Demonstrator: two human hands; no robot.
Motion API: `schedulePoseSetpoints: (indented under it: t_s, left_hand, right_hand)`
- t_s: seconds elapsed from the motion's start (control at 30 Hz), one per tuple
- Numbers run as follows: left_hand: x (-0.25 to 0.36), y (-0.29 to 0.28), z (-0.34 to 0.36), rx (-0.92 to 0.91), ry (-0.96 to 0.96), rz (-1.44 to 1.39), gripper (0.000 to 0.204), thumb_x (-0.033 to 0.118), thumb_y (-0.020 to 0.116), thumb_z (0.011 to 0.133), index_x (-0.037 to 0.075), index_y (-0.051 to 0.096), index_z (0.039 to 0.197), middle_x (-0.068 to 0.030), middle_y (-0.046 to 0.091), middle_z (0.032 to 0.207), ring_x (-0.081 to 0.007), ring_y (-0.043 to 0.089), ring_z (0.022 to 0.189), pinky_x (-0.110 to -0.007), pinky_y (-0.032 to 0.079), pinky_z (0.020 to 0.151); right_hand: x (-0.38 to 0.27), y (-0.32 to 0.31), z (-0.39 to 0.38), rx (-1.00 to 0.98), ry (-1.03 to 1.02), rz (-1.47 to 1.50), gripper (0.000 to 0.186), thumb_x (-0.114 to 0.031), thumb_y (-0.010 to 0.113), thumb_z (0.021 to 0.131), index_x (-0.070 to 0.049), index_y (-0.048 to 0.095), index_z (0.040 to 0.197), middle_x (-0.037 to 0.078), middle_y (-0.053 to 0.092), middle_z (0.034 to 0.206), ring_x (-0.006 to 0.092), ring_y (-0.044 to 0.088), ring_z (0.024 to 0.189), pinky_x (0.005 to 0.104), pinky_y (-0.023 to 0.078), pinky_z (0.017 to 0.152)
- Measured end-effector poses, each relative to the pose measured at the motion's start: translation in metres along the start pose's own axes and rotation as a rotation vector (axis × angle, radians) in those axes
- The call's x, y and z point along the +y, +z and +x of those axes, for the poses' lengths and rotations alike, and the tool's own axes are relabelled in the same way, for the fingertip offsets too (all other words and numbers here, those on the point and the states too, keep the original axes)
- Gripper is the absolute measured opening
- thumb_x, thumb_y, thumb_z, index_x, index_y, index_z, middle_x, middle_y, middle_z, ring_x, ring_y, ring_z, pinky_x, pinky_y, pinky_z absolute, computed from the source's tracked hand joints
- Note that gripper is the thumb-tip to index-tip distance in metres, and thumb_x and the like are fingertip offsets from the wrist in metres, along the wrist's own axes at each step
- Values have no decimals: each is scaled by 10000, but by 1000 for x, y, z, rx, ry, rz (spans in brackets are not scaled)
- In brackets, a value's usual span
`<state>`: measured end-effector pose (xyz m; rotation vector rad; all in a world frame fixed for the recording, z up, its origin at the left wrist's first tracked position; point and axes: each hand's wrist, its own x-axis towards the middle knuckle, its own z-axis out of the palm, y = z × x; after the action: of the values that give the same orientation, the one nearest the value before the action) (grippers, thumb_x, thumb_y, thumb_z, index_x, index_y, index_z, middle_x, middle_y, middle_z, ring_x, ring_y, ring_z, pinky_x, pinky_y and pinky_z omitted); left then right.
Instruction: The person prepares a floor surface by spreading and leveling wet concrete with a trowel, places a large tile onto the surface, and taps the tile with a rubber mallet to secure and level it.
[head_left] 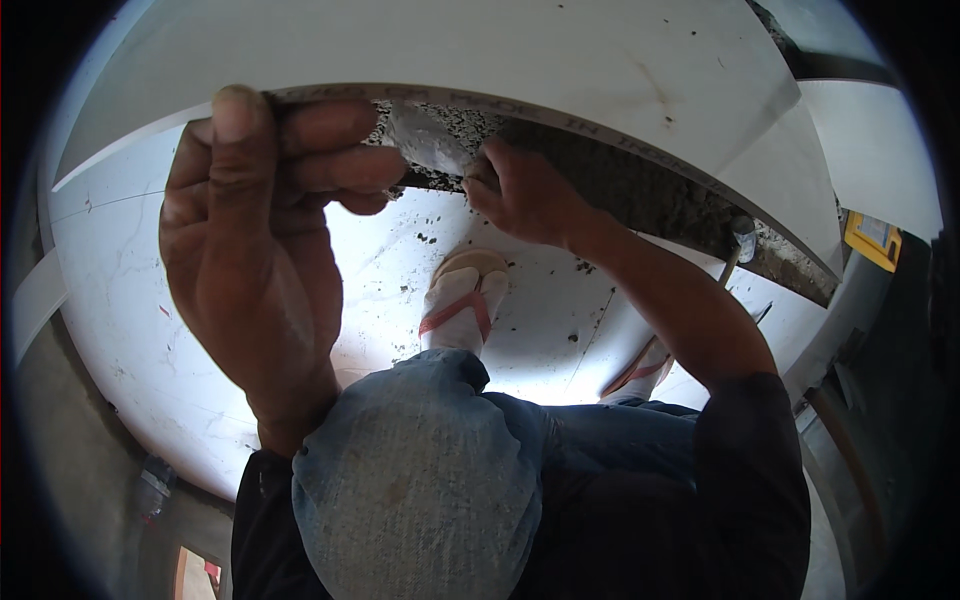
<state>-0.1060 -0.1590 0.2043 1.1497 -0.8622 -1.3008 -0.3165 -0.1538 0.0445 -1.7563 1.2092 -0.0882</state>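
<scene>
A large pale tile (520, 50) is tilted up, its near edge raised over a bed of rough grey mortar (620, 170). My left hand (265, 220) grips that edge at the left, thumb over the top and fingers curled beneath. Under the raised edge, my right hand (525, 190) is closed and reaches in by the mortar. A flat grey mortar-smeared piece (430, 140) extends from its fingers; it looks like a trowel blade, but any handle is hidden.
White marbled floor tiles (130, 300) with scattered crumbs lie around my sandalled foot (465, 295). A hammer-like tool (743, 240) stands by the mortar at right. Farther right is a yellow object (873, 240). A clear bottle (155, 485) is at lower left.
</scene>
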Motion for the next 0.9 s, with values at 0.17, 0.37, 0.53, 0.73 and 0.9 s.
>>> schedulePoseSetpoints:
  t_s: [0.17,0.37,0.53,0.73,0.9]
  left_hand:
    - [-3,-3,2,-82,-7,-45,268,285,446,999,36,537,1035,12,439,757,-58,376,629,-204,316,562]
    - [-2,-4,4,-6,26,57,276,289,456,993,44,536,1093,14,448,763,-52,382,627,-200,325,568]
    - [-3,-2,3,-32,45,41,284,297,447,997,40,533,1081,11,452,765,-51,386,624,-198,327,569]
    - [0,2,1,7,0,2,293,292,436,1005,21,540,1042,-6,491,762,-61,409,611,-205,330,548]
    - [5,5,2,-1,-3,-15,308,289,459,998,8,562,1072,-16,547,772,-61,476,614,-194,371,555]
  right_hand:
    - [41,-19,-32,287,120,-267,472,-250,697,787,41,531,1120,231,622,919,388,623,871,448,488,771]
    - [66,-3,-61,245,386,-153,411,-248,697,787,33,539,1041,217,629,888,394,630,867,449,494,749]
    - [71,14,-55,333,285,-252,321,-226,663,815,29,517,945,229,617,857,414,615,825,471,489,730]
    - [47,17,-126,-88,377,-90,295,-244,641,857,36,575,922,233,630,810,400,635,774,452,492,719]
    - [10,11,-117,95,204,-61,329,-292,621,886,-1,568,1029,217,643,876,382,639,859,449,503,742]
